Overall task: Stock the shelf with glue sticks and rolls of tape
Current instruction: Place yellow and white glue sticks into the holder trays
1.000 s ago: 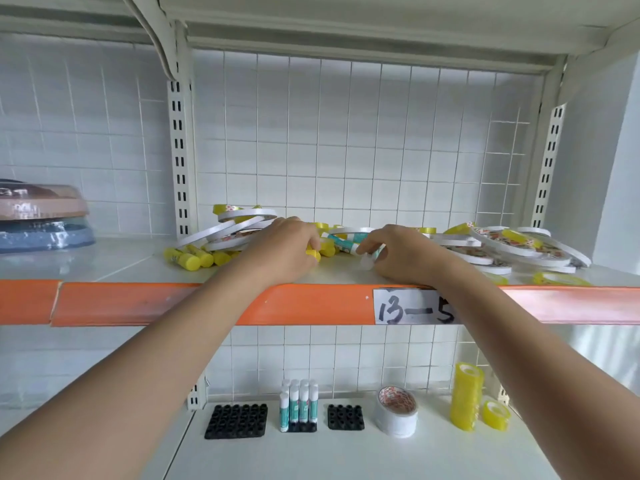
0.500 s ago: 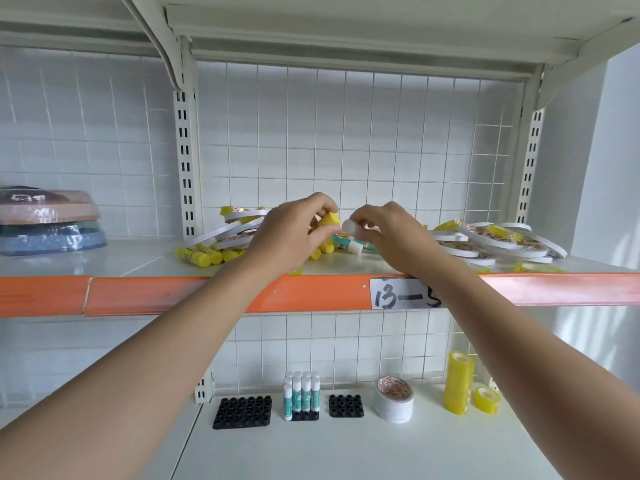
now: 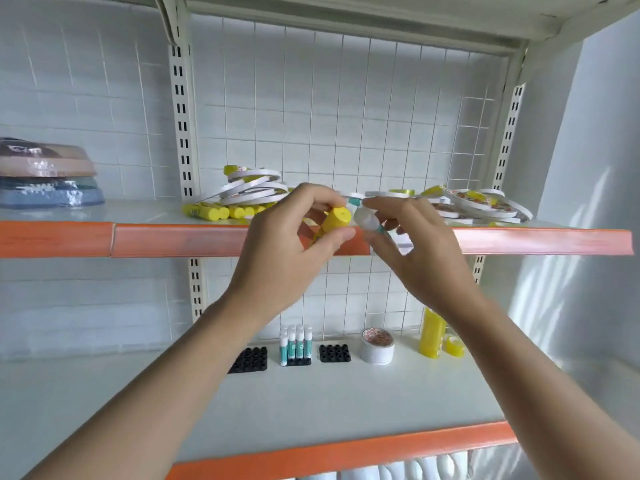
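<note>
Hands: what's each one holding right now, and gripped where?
Left hand grips a yellow glue stick round its body, one end showing. Right hand pinches a white and teal glue stick near its white end.

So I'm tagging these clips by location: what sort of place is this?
Probably a stationery aisle in a shop or stockroom: slotted metal shelving with orange shelf edges, loose tape rolls heaped above, and glue sticks standing in black holders below. The left hand holds a yellow glue stick.

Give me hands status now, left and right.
Left hand: closed, holding a yellow glue stick.
Right hand: closed, pinching a white-and-teal glue stick.
</note>
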Action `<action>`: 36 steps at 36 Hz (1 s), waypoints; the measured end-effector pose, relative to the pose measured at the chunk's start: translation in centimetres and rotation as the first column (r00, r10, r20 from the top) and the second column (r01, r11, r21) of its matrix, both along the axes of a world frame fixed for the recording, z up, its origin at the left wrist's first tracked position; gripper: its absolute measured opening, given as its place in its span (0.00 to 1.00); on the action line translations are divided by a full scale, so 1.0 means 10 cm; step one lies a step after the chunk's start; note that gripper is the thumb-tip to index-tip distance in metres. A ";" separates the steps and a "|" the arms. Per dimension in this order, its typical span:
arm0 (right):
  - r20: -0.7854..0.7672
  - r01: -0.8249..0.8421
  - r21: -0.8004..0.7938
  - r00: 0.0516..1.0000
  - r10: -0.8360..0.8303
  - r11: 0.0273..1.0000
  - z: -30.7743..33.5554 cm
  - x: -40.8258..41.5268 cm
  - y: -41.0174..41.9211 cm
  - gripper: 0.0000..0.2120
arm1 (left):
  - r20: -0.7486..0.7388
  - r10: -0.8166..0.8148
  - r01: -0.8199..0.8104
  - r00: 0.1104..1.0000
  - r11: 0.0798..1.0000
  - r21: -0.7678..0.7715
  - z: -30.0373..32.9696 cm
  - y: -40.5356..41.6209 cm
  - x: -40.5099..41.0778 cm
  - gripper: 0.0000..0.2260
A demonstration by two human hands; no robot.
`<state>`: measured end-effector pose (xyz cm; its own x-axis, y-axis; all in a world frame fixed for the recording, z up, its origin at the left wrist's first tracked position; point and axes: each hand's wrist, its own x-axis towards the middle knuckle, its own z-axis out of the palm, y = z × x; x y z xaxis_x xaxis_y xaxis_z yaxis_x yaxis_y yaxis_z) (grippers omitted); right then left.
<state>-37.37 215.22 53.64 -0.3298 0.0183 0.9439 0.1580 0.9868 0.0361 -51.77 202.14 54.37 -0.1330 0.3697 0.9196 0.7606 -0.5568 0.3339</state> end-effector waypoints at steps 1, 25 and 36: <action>0.000 -0.002 -0.017 1.000 0.002 1.000 -0.11 0.03 -0.04 0.15 | 0.013 -0.015 0.015 1.000 1.000 0.005 -0.11 -0.03 0.00 0.10; 0.310 0.076 -0.620 0.938 0.155 0.781 -2.54 -0.24 0.35 0.09 | 0.384 0.214 0.043 0.898 0.826 -0.562 -2.55 0.41 -0.45 0.17; 0.300 0.029 -0.766 0.900 0.317 0.643 -2.96 -0.64 0.75 0.06 | 0.397 0.391 -0.060 0.831 0.771 -0.634 -2.94 0.81 -0.64 0.14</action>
